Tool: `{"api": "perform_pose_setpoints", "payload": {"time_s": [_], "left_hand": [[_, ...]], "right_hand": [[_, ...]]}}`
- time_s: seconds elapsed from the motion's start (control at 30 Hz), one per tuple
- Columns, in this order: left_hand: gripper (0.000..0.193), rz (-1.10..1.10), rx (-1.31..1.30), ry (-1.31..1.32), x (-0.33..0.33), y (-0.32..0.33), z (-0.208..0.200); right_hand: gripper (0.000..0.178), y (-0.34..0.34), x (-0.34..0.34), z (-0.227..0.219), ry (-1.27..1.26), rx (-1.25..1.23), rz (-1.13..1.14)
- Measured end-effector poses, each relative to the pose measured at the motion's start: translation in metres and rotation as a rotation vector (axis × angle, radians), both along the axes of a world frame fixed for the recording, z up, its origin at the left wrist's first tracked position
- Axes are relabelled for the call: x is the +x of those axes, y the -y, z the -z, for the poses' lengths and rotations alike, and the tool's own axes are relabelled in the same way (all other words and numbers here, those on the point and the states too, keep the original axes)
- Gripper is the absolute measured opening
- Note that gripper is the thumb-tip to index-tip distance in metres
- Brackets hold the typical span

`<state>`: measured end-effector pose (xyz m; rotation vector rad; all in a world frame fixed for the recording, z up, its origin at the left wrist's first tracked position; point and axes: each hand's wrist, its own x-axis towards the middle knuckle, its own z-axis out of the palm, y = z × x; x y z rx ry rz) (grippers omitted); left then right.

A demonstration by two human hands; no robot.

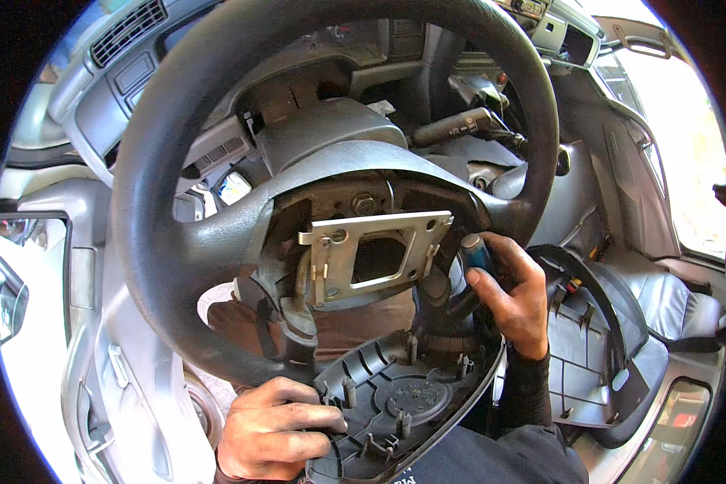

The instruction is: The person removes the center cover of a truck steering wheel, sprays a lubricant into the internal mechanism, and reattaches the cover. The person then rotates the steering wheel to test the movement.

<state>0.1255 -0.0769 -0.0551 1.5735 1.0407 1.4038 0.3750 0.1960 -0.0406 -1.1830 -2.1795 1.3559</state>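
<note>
My left hand (276,431) grips the edge of a black plastic steering wheel centre cover (427,391), its ribbed and pegged inner side turned up. My right hand (512,290) is closed round a blue cylinder (476,252) with a grey round end, beside the wheel's lower right; its other end is hidden, so I cannot tell its kind. Between the hands and above them is the steering wheel (165,161) with its hub exposed. A silver metal bracket (343,282) with a square opening sits on the hub, and a bolt (364,203) shows just above it.
A control stalk (453,127) sticks out behind the wheel on the right. Another black plastic panel (577,347) lies on the seat to the right. The car door (125,379) stands at the left, and the dashboard (137,73) spans the far side.
</note>
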Motion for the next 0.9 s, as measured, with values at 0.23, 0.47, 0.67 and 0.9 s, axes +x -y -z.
{"api": "perform_pose_setpoints", "payload": {"time_s": [0.23,0.47,0.67,0.9], "left_hand": [[0.040,0.022,0.037,-0.084,-0.002,-0.009,-0.006],[0.040,-0.023,0.004,-0.188,0.003,-0.015,-0.018],[0.039,-0.007,0.026,-0.198,0.002,-0.021,-0.018],[0.037,-0.043,0.015,-0.190,0.008,-0.025,-0.017]], "right_hand": [[0.055,-0.003,0.007,0.003,-0.007,-0.062,-0.009],[0.048,-0.008,0.036,0.001,-0.130,-0.325,0.060],[0.034,-0.011,0.076,0.014,-0.357,-0.524,0.079],[0.037,-0.013,0.080,0.026,-0.452,-0.523,-0.094]]}}
